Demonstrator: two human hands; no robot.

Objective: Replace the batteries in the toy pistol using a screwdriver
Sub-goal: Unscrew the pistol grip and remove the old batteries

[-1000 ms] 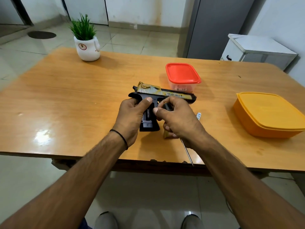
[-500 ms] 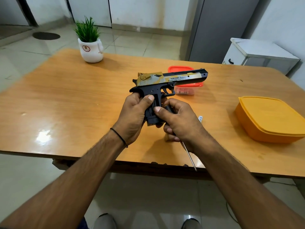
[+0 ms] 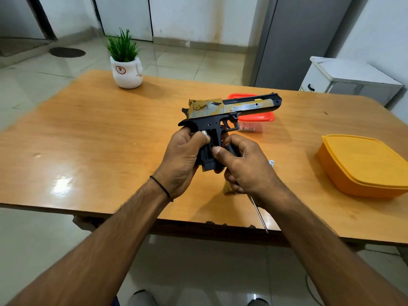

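The toy pistol [image 3: 231, 110], black with a gold and silver slide, is held upright above the table with its barrel pointing right. My left hand [image 3: 180, 160] grips the back of the black grip, its thumb pressing a small silver battery end [image 3: 204, 133] at the grip's side. My right hand [image 3: 245, 166] pinches the front of the grip with its thumb. The same hand also holds the screwdriver: its black-and-yellow handle [image 3: 230, 147] sits in the palm and the metal shaft [image 3: 260, 215] sticks out toward me below the wrist.
A red-lidded clear box [image 3: 256, 123] stands behind the pistol. An orange lidded container [image 3: 362, 164] sits at the table's right. A potted plant [image 3: 127, 67] is at the far left. A small gold piece [image 3: 227, 187] and a small white item [image 3: 272, 162] lie under my right hand. The wooden table's [image 3: 88, 140] near edge is close.
The pistol has been lifted off the table and tilted upright. My left thumb has shifted to the grip's side, where a silver battery end now shows.
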